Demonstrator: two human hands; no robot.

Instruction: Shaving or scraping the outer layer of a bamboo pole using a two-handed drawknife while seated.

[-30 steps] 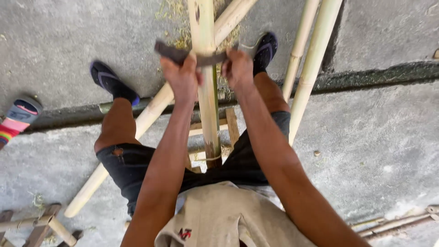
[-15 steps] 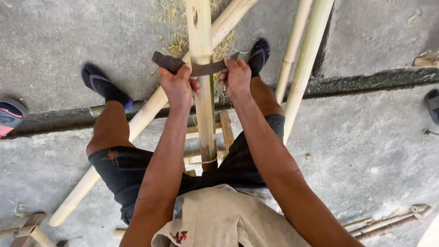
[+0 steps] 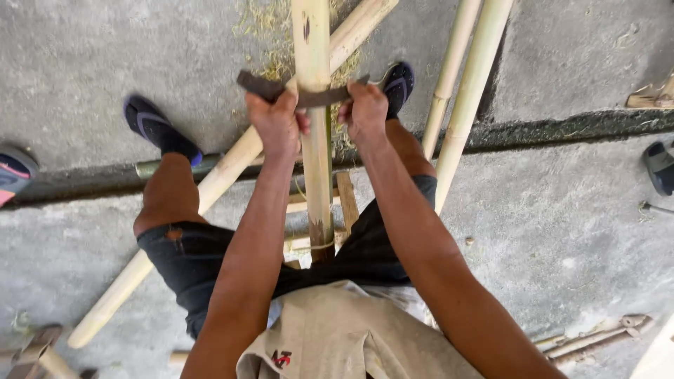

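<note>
A pale bamboo pole [image 3: 314, 133] runs from between my knees up and away across the picture. A dark two-handled scraping blade [image 3: 309, 95] lies across it. My left hand [image 3: 278, 123] grips the blade's left handle, and my right hand [image 3: 365, 112] grips the right handle. Both fists are closed tight on either side of the pole. The blade's edge rests on the pole's upper surface. A greener stripe shows on the pole below the blade. Fine shavings [image 3: 270, 31] lie on the concrete beyond my hands.
A second bamboo pole [image 3: 217, 182] crosses diagonally under the first. Two more poles [image 3: 467, 98] lean at the right. A low wooden frame [image 3: 344, 203] sits under my legs. Sandals lie at the left edge [image 3: 14, 172] and right edge [image 3: 660, 165]. Bamboo scraps [image 3: 597, 337] lie bottom right.
Both hands have slid the blade a little toward me along the pole, and the view has shifted slightly so the left sandal sits nearer the edge.
</note>
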